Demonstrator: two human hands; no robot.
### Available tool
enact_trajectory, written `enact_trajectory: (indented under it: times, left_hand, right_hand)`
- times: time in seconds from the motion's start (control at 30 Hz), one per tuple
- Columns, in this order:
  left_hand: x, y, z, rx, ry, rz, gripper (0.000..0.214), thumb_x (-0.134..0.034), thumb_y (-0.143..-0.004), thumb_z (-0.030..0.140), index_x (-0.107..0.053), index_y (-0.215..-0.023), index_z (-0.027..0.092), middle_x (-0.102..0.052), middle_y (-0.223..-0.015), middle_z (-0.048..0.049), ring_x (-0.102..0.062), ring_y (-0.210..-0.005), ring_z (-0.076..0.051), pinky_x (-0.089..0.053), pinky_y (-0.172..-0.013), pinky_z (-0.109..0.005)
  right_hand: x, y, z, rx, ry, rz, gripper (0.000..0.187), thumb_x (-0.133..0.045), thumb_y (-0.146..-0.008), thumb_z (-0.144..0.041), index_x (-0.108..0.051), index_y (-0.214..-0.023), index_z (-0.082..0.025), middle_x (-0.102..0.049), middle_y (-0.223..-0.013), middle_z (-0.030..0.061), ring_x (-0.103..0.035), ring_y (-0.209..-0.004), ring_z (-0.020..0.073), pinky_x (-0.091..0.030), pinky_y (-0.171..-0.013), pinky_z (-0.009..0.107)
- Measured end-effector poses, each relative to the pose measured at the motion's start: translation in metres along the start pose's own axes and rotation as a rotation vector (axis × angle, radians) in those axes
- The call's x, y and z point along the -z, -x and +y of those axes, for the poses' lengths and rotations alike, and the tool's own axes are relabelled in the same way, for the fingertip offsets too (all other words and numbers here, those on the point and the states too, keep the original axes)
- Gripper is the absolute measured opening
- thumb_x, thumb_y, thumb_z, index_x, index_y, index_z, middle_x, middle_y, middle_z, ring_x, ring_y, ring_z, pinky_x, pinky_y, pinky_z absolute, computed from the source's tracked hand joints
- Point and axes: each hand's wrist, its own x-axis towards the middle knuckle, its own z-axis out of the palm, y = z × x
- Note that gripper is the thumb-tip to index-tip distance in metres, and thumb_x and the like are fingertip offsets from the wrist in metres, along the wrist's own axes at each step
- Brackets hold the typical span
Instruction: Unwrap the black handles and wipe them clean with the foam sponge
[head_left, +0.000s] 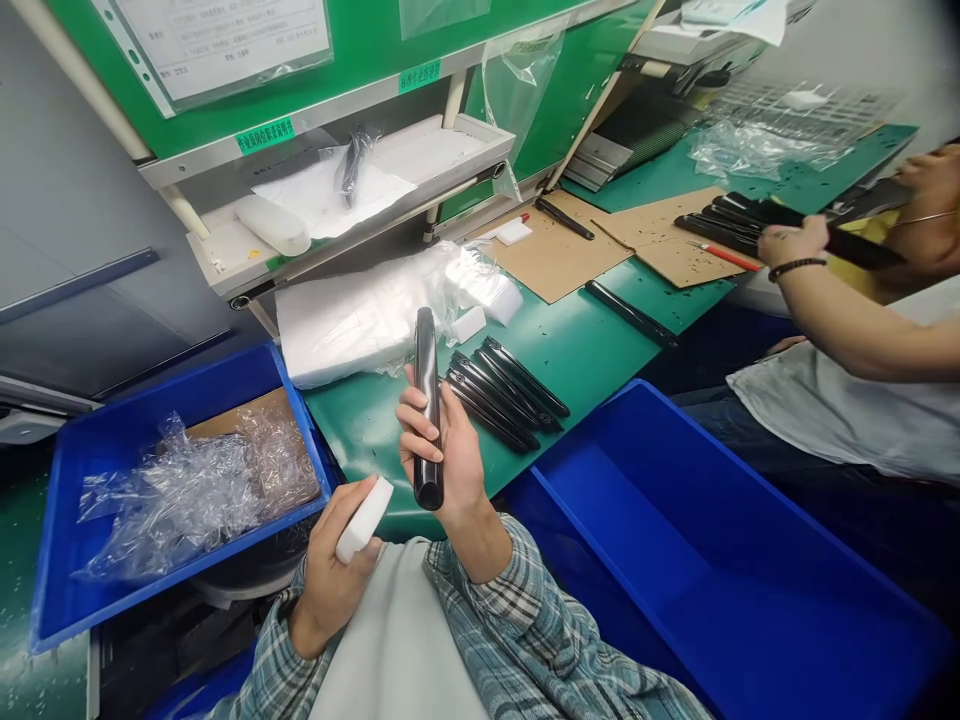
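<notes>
- Your right hand (pixel 450 450) grasps a glossy black tube (pixel 427 400) upright, fingers wrapped around its lower half, with its open round end facing down.
- Your left hand (pixel 330 590) is clenched around a white foam block (pixel 366 520), just beside the tube but not touching it.
- A row of matching black tubes (pixel 502 395) lies on the green work mat (pixel 577 350), just past your right hand; the mat's near edge runs under that hand.
- A blue crate (pixel 150 400) with crumpled bubble wrap (pixel 172 510) sits left of your left hand; its rim is near your fingers.
- A second blue crate (pixel 585 430) sits to your right, its corner against the mat's edge.
- A bag of white foam sheets (pixel 352 320) lies beyond the tube.
- The green shelf label (pixel 264 135) has printed characters, too small to read.
- A co-worker's hand (pixel 791 240) grips another black tube (pixel 862 245), well apart from you.
</notes>
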Motion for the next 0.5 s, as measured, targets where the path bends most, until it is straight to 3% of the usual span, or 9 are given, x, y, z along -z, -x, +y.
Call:
enact_trajectory:
  times: [0.13, 0.2, 0.37, 0.43, 0.5]
  left_hand:
    - [-0.008, 0.0, 0.009, 0.387, 0.472, 0.004, 0.073, -0.062, -0.107, 0.068, -0.058, -0.161, 0.019, -0.076, -0.134, -0.0182, -0.077, -0.099, -0.026, -0.064, -0.089, -0.039]
    - [-0.011, -0.004, 0.016, 0.498, 0.661, 0.014, 0.079, -0.06, -0.106, 0.071, -0.052, -0.165, 0.019, -0.074, -0.138, -0.0196, -0.076, -0.099, -0.026, -0.064, -0.086, -0.038]
    - [-0.013, -0.015, 0.023, 0.605, 0.933, -0.022, 0.085, -0.064, -0.101, 0.078, -0.055, -0.163, 0.019, -0.075, -0.132, -0.0189, -0.073, -0.095, -0.023, -0.061, -0.079, -0.033]
    - [-0.012, -0.017, 0.022, 0.633, 0.999, -0.05, 0.084, -0.066, -0.099, 0.079, -0.06, -0.159, 0.02, -0.076, -0.127, -0.017, -0.072, -0.092, -0.022, -0.061, -0.078, -0.033]
    - [-0.012, -0.019, 0.023, 0.661, 1.04, -0.059, 0.079, -0.066, -0.1, 0.075, -0.062, -0.157, 0.021, -0.076, -0.124, -0.0149, -0.072, -0.092, -0.022, -0.06, -0.08, -0.033]
  right_hand:
    - [0.002, 0.002, -0.002, 0.008, 0.054, 0.0, 0.037, -0.032, -0.113, -0.022, -0.059, -0.138, -0.02, -0.055, -0.085, -0.0032, -0.047, -0.05, 0.0079, -0.042, -0.033, 0.013]
    - [0.002, 0.003, -0.004, 0.027, 0.083, 0.025, 0.038, -0.032, -0.111, -0.021, -0.059, -0.139, -0.02, -0.058, -0.087, -0.0024, -0.051, -0.052, 0.0081, -0.047, -0.035, 0.014]
    - [0.009, 0.001, -0.009, 0.069, 0.087, 0.003, 0.024, -0.045, -0.115, -0.029, -0.06, -0.132, -0.024, -0.066, -0.098, -0.0007, -0.068, -0.071, 0.0076, -0.06, -0.051, 0.013]
    - [0.014, -0.001, -0.012, 0.057, 0.073, -0.056, 0.013, -0.055, -0.114, -0.034, -0.061, -0.122, -0.024, -0.065, -0.094, -0.0028, -0.064, -0.063, 0.0057, -0.054, -0.045, 0.01]
    - [0.019, -0.002, -0.014, 0.02, 0.096, -0.109, 0.015, -0.064, -0.111, -0.037, -0.059, -0.108, -0.023, -0.059, -0.085, -0.006, -0.049, -0.048, 0.0031, -0.046, -0.037, 0.008]
